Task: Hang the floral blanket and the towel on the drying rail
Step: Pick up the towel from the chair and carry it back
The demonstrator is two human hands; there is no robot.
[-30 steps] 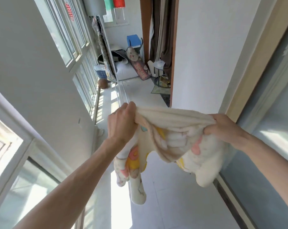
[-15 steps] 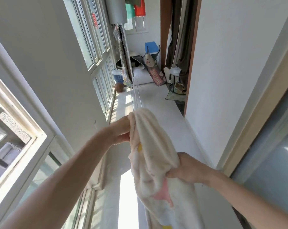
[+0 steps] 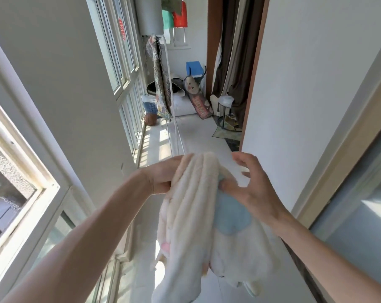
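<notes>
I had 1 towel (image 3: 191,206) draped over the near end of the drying rail (image 3: 178,136), w/ my left hand (image 3: 163,178) fingers clamped on its top fold & my right hand (image 3: 248,189) thumb on it, other fingers apart. 1 floral blanket (image 3: 161,84) already hung at the far end. Next, I judged: spread & even the towel along the rail.

The cat-face doormat (image 3: 198,99) reads "HOME".

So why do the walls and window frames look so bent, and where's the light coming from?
Head view: the wide-angle lens bows the window frames toward the edges; sunlight enters through those windows, throwing bright patches on the floor; the towel is slightly soft.
</notes>
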